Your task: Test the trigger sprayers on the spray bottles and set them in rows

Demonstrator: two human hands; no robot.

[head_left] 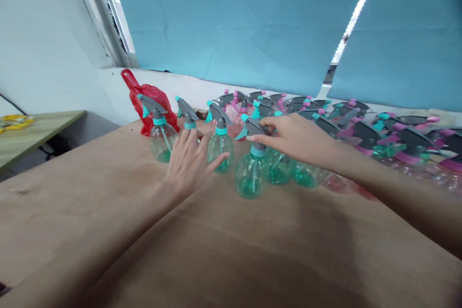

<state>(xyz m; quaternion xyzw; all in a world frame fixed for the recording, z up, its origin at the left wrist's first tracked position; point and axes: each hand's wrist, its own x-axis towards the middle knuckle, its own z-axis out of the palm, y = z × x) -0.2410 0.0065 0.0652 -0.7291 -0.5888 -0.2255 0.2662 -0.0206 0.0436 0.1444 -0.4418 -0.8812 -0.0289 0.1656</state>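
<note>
Clear spray bottles with green bases, teal collars and grey heads stand on a wooden table. My right hand pinches the grey head of the front bottle. My left hand is in front of a second bottle, covering its body; its fingers lie against that bottle and the thumb sticks out to the right. Another green bottle stands between my hands, and one more is at the left.
A red plastic bag lies behind the left bottle. Several bottles with pink or teal collars crowd the back right. A side table with yellow items stands far left.
</note>
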